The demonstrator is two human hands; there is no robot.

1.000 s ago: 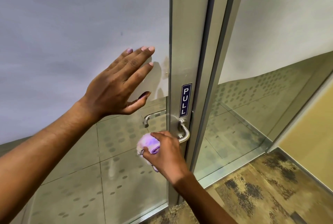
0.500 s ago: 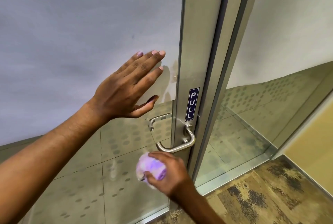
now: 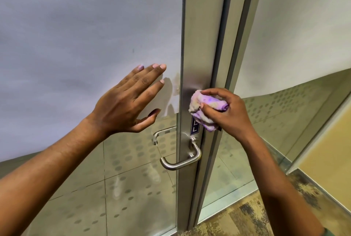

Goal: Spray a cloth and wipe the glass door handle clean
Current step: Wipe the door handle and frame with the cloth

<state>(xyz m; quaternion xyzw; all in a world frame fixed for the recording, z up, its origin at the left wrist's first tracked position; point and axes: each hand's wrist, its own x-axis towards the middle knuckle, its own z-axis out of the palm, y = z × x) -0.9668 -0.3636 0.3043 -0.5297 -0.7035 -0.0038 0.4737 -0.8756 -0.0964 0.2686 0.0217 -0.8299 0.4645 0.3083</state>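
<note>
From where I stood, the right hand (image 3: pixel 226 110) was nearest the work, at centre right of the frame, fingers curled tight round a bunched purple cloth (image 3: pixel 206 111). The wad was pressed to the metal door stile (image 3: pixel 201 46), covering the top of the blue PULL label (image 3: pixel 194 128). The door handle (image 3: pixel 182 159) lay straight below that hand, at lower centre, apart from the cloth. Its grip bar ran roughly level, reaching left from the stile over the glass (image 3: pixel 136 178). I judged the next wipe would want a drop downward, then a stroke leftward along the bar, and the right hand was plainly the closer of the two for it.

The left hand (image 3: pixel 131 101) was at mid-frame left, spread wide and flat, holding nothing, its palm seemingly laid on the frosted panel (image 3: pixel 85 36) above and left of the handle. Through the glass a second handle (image 3: pixel 161 134) showed on the far side.
</note>
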